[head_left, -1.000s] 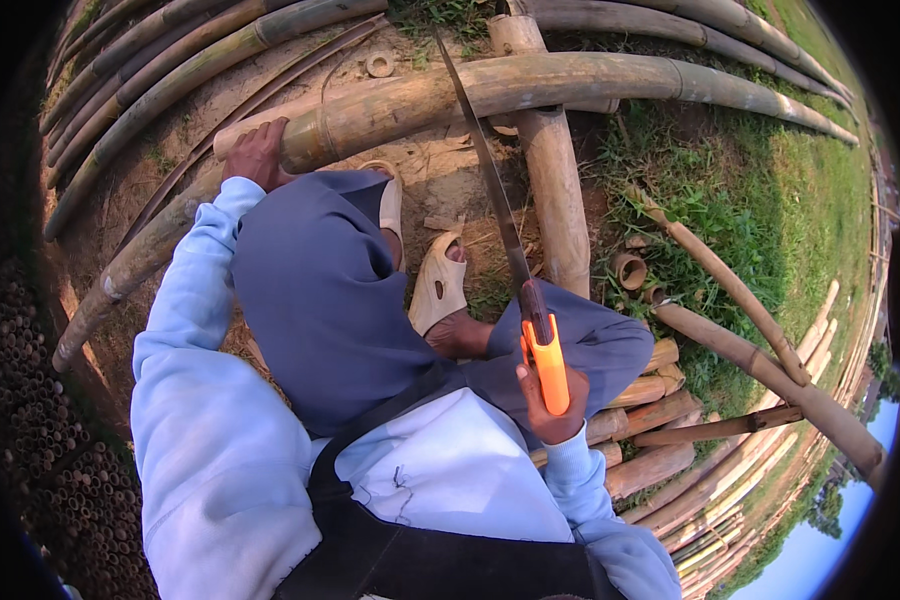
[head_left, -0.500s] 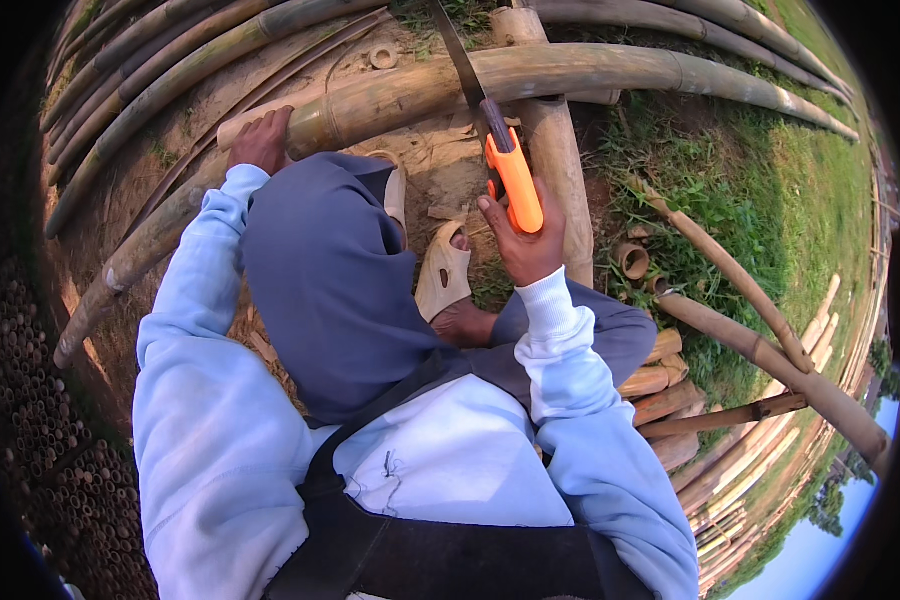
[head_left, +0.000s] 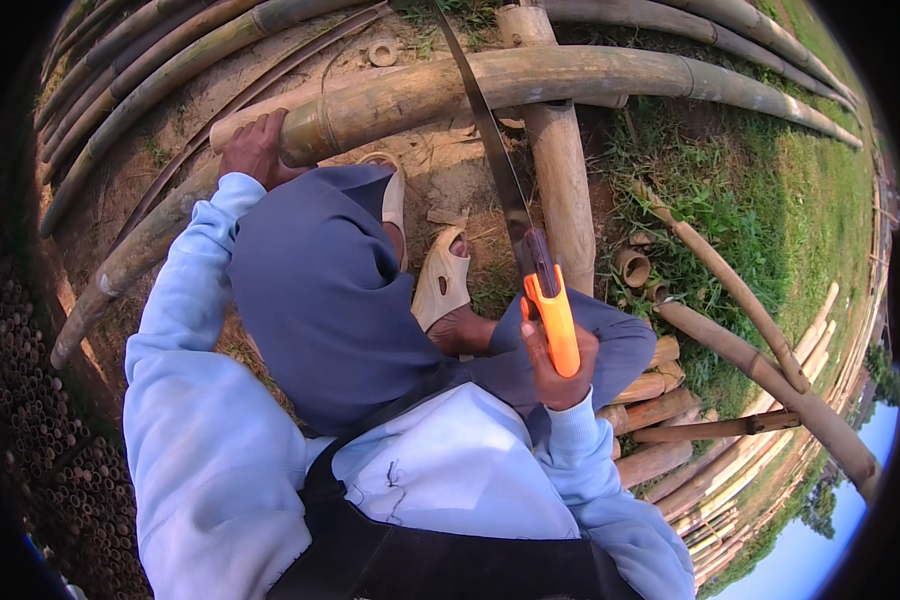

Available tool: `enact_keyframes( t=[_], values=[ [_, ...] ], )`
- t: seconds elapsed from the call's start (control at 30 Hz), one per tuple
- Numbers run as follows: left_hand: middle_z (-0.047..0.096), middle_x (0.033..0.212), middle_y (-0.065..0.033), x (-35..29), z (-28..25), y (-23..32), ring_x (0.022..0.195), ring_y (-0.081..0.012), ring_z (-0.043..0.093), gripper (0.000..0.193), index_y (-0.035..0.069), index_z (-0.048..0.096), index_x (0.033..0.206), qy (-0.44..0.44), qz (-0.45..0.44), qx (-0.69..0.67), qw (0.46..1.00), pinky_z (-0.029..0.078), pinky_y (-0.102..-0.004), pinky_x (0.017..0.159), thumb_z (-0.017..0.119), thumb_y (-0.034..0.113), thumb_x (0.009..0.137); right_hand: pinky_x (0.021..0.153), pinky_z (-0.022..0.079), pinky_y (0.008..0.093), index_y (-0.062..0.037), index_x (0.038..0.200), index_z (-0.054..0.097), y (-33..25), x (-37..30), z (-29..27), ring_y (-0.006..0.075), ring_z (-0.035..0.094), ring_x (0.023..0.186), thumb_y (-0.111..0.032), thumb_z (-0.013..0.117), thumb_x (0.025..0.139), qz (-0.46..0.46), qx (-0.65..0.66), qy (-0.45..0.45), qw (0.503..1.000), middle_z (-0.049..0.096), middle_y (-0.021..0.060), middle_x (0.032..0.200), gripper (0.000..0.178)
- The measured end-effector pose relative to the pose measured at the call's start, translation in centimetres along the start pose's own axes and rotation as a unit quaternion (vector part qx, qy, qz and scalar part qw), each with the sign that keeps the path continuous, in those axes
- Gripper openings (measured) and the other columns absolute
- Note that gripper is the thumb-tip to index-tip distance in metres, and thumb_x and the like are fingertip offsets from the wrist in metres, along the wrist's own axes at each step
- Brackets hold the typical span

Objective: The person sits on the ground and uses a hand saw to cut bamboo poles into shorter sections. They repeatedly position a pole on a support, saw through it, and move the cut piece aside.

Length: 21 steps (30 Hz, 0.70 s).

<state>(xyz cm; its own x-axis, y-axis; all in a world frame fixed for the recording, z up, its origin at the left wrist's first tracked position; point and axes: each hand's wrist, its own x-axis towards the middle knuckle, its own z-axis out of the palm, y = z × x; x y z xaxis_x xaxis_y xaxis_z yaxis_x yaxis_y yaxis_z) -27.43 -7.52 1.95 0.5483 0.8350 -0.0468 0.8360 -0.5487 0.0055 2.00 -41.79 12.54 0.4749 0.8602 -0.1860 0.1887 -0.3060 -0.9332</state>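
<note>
A thick bamboo pole lies crosswise in front of me. Its left end is in the grip of my left hand, fingers over the top and thumb low against it. My right hand is closed round the orange handle of a handsaw. The saw's long dark blade slants up and away, crossing the pole right of its middle stretch as seen here; the tip is cut off by the picture's top edge. Beneath the pole, another upright-lying bamboo runs toward me as a support.
My sandalled feet are just below the pole, near the blade. A bamboo slopes down at left. More long poles lie beyond. Cut pieces and crossed poles are at right by grass; stacked bamboo ends lie lower left.
My right hand has drawn the handsaw back toward my body and slightly right, so more blade shows on my side of the pole. My left hand stays on the pole.
</note>
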Motion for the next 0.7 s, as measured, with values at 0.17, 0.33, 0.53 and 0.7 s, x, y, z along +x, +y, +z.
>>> enact_keyframes(
  t=[0.17, 0.33, 0.53, 0.7],
  values=[
    [0.065, 0.118, -0.0161, 0.4, 0.4, -0.9, 0.111, -0.0387, 0.063, 0.089, 0.01, 0.051, 0.133, 0.009, 0.025, -0.011, 1.0, 0.05, -0.0459, 0.097, 0.087, 0.052, 0.063, 0.054, 0.044, 0.0307, 0.0041, 0.087, 0.066, 4.2, 12.0, 4.8, 0.0132, 0.054, 0.054, -0.014, 0.073, 0.09, -0.048, 0.015, -0.031, 0.998, 0.059, 0.0079, 0.061, 0.02],
    [0.065, 0.12, -0.0172, 0.0, -0.2, -0.4, 0.111, -0.0387, 0.062, 0.09, 0.009, 0.051, 0.133, -0.017, 0.001, -0.015, 1.0, 0.05, -0.0454, 0.097, 0.087, 0.051, 0.062, 0.058, 0.048, 0.0281, 0.0055, 0.088, 0.068, 1.6, 1.4, 0.1, 0.0118, 0.061, 0.061, -0.006, 0.071, 0.089, 0.02, -0.012, -0.03, 0.999, 0.064, 0.0068, 0.066, 0.012],
    [0.064, 0.123, -0.0169, -0.1, -0.5, 0.3, 0.113, -0.0385, 0.062, 0.092, 0.009, 0.05, 0.134, 0.008, 0.003, -0.018, 1.0, 0.052, -0.0454, 0.096, 0.089, 0.05, 0.061, 0.055, 0.047, 0.0295, 0.0042, 0.092, 0.069, 0.3, 0.9, -0.8, 0.0143, 0.057, 0.055, -0.003, 0.072, 0.086, -0.009, -0.044, -0.038, 0.998, 0.062, 0.0077, 0.064, 0.01],
    [0.064, 0.121, -0.0167, 0.3, 0.0, -0.5, 0.111, -0.0392, 0.062, 0.088, 0.009, 0.05, 0.133, -0.001, 0.015, -0.005, 1.0, 0.052, -0.0463, 0.096, 0.087, 0.05, 0.064, 0.053, 0.042, 0.0322, 0.002, 0.081, 0.062, 5.4, 10.2, 3.8, 0.0128, 0.047, 0.054, -0.015, 0.073, 0.09, -0.053, 0.011, -0.034, 0.998, 0.055, 0.007, 0.06, 0.023]
  ],
)
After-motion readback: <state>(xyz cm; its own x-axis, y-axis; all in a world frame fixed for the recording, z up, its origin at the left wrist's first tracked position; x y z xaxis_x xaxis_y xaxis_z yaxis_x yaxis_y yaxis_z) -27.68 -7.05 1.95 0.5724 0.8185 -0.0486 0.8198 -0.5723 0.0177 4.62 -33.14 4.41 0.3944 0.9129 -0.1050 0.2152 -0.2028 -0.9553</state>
